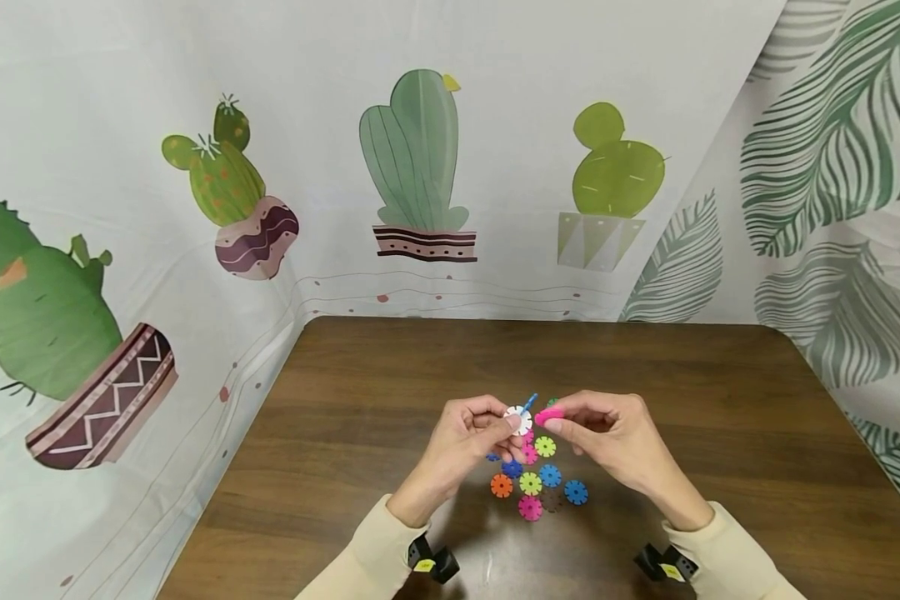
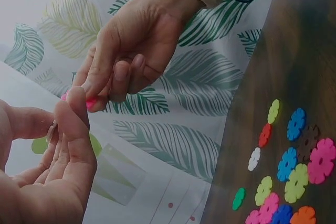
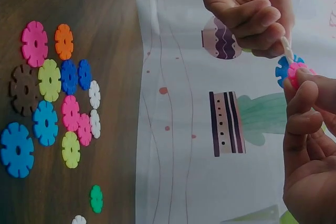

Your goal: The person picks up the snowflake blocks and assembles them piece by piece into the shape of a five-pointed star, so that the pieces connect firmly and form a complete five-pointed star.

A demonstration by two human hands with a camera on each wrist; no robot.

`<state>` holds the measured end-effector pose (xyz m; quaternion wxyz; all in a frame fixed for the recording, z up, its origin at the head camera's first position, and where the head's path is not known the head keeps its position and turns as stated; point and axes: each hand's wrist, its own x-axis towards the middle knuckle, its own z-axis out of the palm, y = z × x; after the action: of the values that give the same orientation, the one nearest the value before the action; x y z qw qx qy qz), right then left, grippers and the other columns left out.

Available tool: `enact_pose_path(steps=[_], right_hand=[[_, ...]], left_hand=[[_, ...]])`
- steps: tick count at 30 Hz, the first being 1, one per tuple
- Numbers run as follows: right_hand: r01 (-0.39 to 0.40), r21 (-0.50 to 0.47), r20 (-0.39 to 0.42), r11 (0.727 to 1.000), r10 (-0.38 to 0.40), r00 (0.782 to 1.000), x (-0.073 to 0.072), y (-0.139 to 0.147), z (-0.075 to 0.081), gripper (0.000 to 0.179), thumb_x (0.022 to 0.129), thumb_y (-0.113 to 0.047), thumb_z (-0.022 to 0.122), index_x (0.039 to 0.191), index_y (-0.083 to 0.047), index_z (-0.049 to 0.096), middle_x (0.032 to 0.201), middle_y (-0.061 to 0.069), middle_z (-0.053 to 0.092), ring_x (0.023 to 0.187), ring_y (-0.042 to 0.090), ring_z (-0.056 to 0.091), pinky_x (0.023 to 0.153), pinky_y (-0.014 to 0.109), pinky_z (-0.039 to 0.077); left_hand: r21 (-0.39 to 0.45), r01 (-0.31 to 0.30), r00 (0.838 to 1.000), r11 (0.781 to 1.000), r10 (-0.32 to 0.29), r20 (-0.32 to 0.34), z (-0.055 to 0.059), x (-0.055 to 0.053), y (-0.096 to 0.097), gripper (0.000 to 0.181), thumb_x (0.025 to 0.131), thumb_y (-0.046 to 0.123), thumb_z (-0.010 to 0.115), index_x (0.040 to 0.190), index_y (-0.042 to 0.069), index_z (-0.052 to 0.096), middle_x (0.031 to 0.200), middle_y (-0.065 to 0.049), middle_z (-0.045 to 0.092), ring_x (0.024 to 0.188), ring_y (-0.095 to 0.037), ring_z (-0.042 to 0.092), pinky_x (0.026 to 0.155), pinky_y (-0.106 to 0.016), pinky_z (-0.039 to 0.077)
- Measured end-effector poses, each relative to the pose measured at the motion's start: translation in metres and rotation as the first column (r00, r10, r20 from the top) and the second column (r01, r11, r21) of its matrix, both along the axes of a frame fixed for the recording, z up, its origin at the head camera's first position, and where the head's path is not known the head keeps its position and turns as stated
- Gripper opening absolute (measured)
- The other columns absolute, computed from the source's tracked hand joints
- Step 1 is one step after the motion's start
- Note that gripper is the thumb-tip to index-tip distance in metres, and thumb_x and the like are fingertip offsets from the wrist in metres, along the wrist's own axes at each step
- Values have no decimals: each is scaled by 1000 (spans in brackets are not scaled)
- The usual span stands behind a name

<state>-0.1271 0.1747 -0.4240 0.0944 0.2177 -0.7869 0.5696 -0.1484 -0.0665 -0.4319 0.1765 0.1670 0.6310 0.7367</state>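
My left hand [image 1: 461,442] pinches a white notched disc [image 1: 523,427] by its edge between thumb and fingers. A blue notched disc [image 1: 529,403] is joined to the white one and stands crosswise to it, also visible in the right wrist view as a blue disc [image 3: 282,70]. Held in the thumb and fingertips of my right hand [image 1: 618,437] is a pink notched disc [image 1: 546,415], close to the blue one. In the right wrist view the pink disc [image 3: 294,75] overlaps the blue disc. Both hands are raised above the table.
Below the hands, several loose notched discs lie on the brown wooden table [image 1: 330,433], among them an orange disc [image 1: 501,486], a pink disc [image 1: 530,508] and a blue disc [image 1: 576,492]. A cloth printed with cacti [image 1: 420,158] hangs behind the table's far edge.
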Motion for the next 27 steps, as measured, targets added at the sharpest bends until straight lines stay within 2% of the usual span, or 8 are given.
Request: enact_pose_path(steps=[4, 11, 18, 27], right_hand=[[-9, -9, -27, 1000, 8, 1000, -1, -3, 0, 13, 92, -6, 84, 100, -17, 83, 78, -4, 74, 53, 14, 61, 48, 27, 51], [-4, 8, -81, 1000, 4, 997, -2, -4, 0, 18, 91, -5, 85, 99, -21, 84, 76, -7, 74, 53, 13, 61, 47, 23, 49], [-75, 8, -142, 997, 75, 987, -4, -2, -2, 18, 89, 3, 84, 97, -12, 84, 75, -7, 71, 54, 8, 59, 47, 21, 49], [-96, 21, -177, 995, 98, 979, -5, -1, 0, 27, 86, 5, 85, 96, -20, 84, 74, -9, 70, 55, 5, 59, 48, 19, 50]], left_hand=[[9, 17, 1000, 1000, -17, 1, 1, 1, 3, 28, 104, 13, 70, 110, -15, 67, 79, 7, 80, 68, -7, 77, 66, -21, 63], [44, 17, 1000, 999, -18, 10, 1, 1, 6, 29, 103, 10, 69, 109, -18, 65, 79, 4, 79, 67, -7, 77, 65, -21, 63], [37, 28, 1000, 999, -28, 3, 2, 1, 6, 27, 103, 6, 68, 107, -21, 64, 75, 8, 78, 65, -5, 76, 62, -18, 59], [84, 7, 1000, 996, -6, -14, 3, 7, 8, 28, 102, 5, 69, 107, -22, 63, 76, 7, 79, 65, -6, 77, 60, -18, 59]])
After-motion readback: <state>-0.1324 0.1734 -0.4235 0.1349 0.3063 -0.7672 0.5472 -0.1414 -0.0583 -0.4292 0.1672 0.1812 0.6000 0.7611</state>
